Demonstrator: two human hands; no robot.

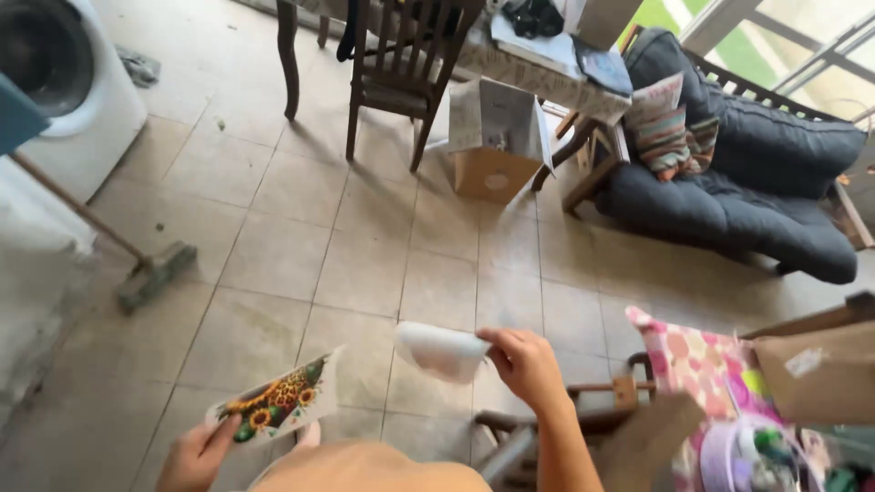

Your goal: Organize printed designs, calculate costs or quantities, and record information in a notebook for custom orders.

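Note:
My left hand (pixel 194 457) at the bottom left holds a flat card or sheet printed with sunflowers (pixel 278 401). My right hand (pixel 524 360) in the lower middle grips a pale, blurred white object (pixel 440 349), perhaps a folded sheet or small bag, by its right end. Both things hang in the air above the tiled floor (pixel 365 264), apart from each other. My bare knee fills the bottom edge between the arms.
A white washing machine (pixel 68 87) and a broom (pixel 150 271) stand at the left. A wooden chair (pixel 406 73), table and open cardboard box (pixel 497 150) are at the back, a dark cushioned sofa (pixel 738 196) to the right. A pink floral bag (pixel 702 364) and a brown box (pixel 816 369) sit bottom right.

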